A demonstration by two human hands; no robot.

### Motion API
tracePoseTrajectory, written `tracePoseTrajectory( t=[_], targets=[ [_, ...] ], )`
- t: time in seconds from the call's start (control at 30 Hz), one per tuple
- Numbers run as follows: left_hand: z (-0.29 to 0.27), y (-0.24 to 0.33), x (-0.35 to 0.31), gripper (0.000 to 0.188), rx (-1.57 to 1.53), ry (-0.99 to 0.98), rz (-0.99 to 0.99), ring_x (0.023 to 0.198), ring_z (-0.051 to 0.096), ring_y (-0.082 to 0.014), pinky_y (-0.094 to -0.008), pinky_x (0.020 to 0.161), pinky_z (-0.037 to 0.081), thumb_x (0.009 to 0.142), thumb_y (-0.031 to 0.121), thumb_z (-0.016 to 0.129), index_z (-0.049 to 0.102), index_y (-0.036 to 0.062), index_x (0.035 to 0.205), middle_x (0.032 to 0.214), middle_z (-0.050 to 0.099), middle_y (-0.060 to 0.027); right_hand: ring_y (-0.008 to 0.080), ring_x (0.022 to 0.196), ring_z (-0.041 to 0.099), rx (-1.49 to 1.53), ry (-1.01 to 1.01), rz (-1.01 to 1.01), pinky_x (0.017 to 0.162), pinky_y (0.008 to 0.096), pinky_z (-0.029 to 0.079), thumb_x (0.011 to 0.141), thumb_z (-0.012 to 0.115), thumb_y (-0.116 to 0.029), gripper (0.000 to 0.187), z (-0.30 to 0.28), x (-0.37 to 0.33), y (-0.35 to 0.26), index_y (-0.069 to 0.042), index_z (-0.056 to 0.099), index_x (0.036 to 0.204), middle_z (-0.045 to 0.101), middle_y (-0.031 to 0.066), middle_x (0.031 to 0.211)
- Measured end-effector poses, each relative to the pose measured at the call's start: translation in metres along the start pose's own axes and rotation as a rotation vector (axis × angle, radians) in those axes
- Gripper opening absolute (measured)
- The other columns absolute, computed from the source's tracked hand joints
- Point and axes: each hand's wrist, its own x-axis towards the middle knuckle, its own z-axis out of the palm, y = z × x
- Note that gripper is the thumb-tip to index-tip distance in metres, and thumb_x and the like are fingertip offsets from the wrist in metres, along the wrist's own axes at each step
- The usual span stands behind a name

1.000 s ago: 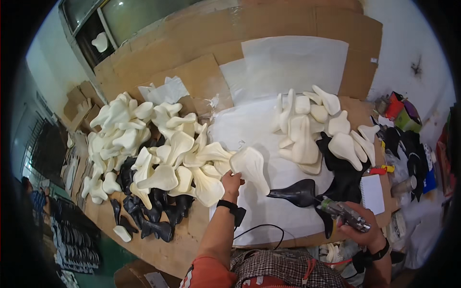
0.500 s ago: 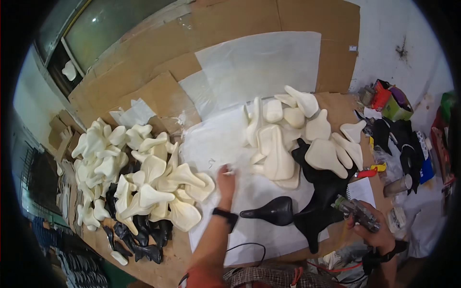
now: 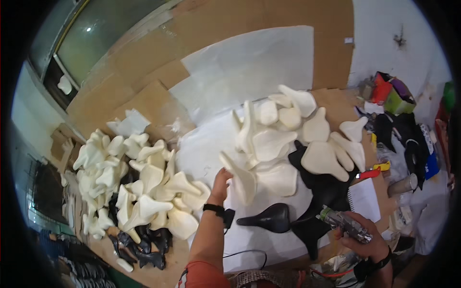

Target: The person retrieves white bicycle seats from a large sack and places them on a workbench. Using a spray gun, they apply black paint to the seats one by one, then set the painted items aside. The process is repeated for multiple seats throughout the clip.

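Note:
My left hand (image 3: 221, 186) is closed on the edge of a cream foam bicycle saddle pad (image 3: 244, 185), tilted up on the white sheet. In my right hand (image 3: 370, 242), at the lower right, is a metal spray gun (image 3: 346, 224) with a greenish front end. A finished black bicycle saddle (image 3: 273, 218) lies between my two hands, its nose pointing left. Beyond the held pad lie several cream saddle pads (image 3: 271, 141), some stacked. Black saddle covers (image 3: 314, 206) are spread next to the spray gun, partly under a pad.
A big heap of cream pads (image 3: 149, 177) fills the table's left side, with black pieces (image 3: 151, 247) at its near edge. To the right are a notebook (image 3: 363, 199), a red and yellow cutter (image 3: 370, 174), and a grey tube (image 3: 402, 185). Cardboard (image 3: 249, 19) stands behind.
My left hand has taken hold of a cream saddle pad and tilted it up toward the left. The spray gun in my right hand has shifted slightly left and down.

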Motion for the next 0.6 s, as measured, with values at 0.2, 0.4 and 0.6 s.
tracePoseTrajectory(
  t=[0.2, 0.4, 0.6],
  targets=[
    [-0.014, -0.033, -0.081, 0.082, 0.219, 0.24, -0.232, 0.098, 0.055, -0.0274, -0.0442, 0.072, 0.049, 0.073, 0.031, 0.068, 0.024, 0.007, 0.139, 0.115, 0.053, -0.0129, 0.0128, 0.089, 0.058, 0.105, -0.192, 0.02, 0.081, 0.0278, 0.048, 0.08, 0.065, -0.006, 0.059, 0.038, 0.025, 0.002, -0.002, 0.038, 0.132, 0.061, 0.007, 0.097],
    [-0.014, -0.097, -0.064, 0.026, 0.041, 0.458, 0.001, 0.049, 0.057, -0.0172, -0.0291, 0.046, 0.047, 0.073, 0.001, 0.054, 0.059, -0.0062, 0.097, 0.066, 0.06, -0.0106, 0.0115, 0.081, 0.059, -0.179, -0.256, -0.039, 0.073, 0.0269, 0.048, 0.079, 0.067, -0.01, 0.054, 0.056, 0.028, -0.013, -0.002, 0.044, 0.127, 0.062, 0.0067, 0.091],
    [-0.009, -0.097, -0.071, 0.023, 0.234, 0.508, 0.093, 0.051, 0.059, -0.0161, -0.0265, 0.045, 0.048, 0.073, -0.002, 0.051, 0.061, -0.0056, 0.094, 0.064, 0.06, -0.0089, 0.0105, 0.072, 0.059, -0.347, -0.227, -0.14, 0.065, 0.0245, 0.047, 0.077, 0.068, -0.011, 0.052, 0.061, 0.043, -0.027, -0.001, 0.047, 0.124, 0.062, 0.0061, 0.082]
  ],
)
